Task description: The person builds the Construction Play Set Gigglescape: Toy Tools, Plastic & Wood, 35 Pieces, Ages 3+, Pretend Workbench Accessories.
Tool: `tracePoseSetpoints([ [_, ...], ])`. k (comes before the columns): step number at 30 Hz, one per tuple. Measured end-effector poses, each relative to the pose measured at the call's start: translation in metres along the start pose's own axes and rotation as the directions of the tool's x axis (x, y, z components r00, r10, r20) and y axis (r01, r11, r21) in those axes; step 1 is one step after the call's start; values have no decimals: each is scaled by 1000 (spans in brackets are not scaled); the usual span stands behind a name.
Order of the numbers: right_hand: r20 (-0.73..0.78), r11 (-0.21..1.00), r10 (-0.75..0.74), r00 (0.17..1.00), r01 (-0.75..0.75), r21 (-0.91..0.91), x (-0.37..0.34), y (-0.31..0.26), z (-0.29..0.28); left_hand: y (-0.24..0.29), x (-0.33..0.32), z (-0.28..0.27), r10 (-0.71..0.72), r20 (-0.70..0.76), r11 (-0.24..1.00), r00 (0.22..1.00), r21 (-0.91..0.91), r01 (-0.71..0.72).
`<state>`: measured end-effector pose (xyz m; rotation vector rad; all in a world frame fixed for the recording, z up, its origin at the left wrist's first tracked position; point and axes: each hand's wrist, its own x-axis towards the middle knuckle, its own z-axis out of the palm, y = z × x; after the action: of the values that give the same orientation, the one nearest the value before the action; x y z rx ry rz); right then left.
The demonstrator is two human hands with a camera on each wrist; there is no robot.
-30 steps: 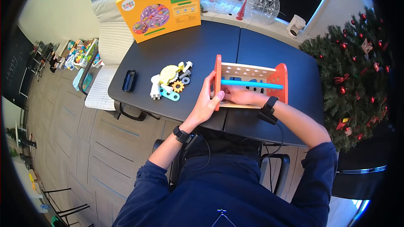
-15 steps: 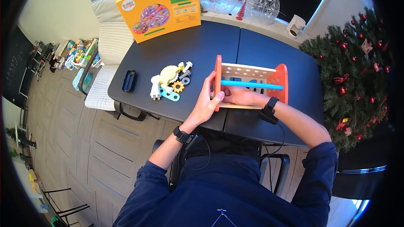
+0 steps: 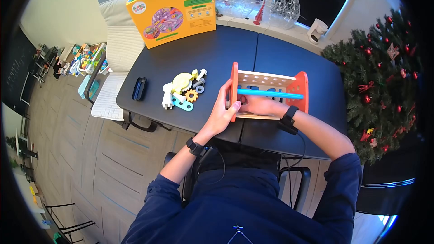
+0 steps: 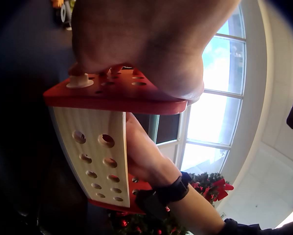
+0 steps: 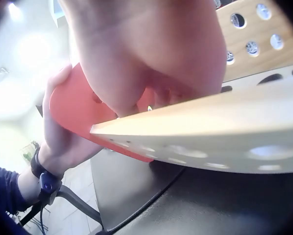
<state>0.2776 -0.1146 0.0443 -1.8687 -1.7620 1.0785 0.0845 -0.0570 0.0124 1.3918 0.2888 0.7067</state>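
Note:
A toy toolbox (image 3: 266, 77) with red-orange end panels, holed wooden sides and a blue rod (image 3: 271, 93) as its handle sits on the dark table. My left hand (image 3: 222, 110) grips its left end panel (image 3: 234, 79), thumb over the near edge and fingers on the outer face. Under the rod, my right hand (image 3: 260, 105) reaches inside with bent fingers against that panel's inner face. I cannot tell whether those fingertips hold anything; the wooden side hides them in the right wrist view. A pale round-headed peg (image 4: 80, 82) stands out of the panel's outer face beside the left hand.
Left of the toolbox lie a yellow piece (image 3: 182, 82), an orange gear (image 3: 191, 95), a turquoise holed strip (image 3: 182, 104) and several other toy parts. A dark case (image 3: 139, 89) lies near the table's left edge, a yellow box (image 3: 174, 16) stands behind, and a decorated tree (image 3: 375, 86) is at right.
The head view has tilted slightly, so the scene sits a little lower. My right fingers have shifted a little inside the toolbox; the left hand keeps its grip on the end panel.

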Motion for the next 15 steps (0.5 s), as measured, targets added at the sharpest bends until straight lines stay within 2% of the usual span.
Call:
tracePoseSetpoints([
  [1,45,992,53,998,-47,-119,-1,-6,-5,-1,0,0,8,-5,1000,1000,7,-8],
  [2,39,997,34,999,-31,-64,0,0,-4,-3,0,0,14,-12,1000,1000,14,-14],
  [5,-13,995,-52,999,53,89,9,27,10,-19,4,-6,131,-47,973,990,199,-119],
  [7,-99,976,-138,985,153,155,10,27,16,-13,2,-6,63,-33,992,997,110,-59],
  [10,-15,999,-32,999,31,-37,1,9,4,-13,1,-4,36,-26,997,999,74,-34],
  [12,-30,996,-80,996,81,25,9,30,8,-14,2,-4,55,-37,994,998,96,-52],
  [15,-66,988,-125,990,130,79,9,29,11,-14,1,-5,62,-40,993,997,105,-58],
])
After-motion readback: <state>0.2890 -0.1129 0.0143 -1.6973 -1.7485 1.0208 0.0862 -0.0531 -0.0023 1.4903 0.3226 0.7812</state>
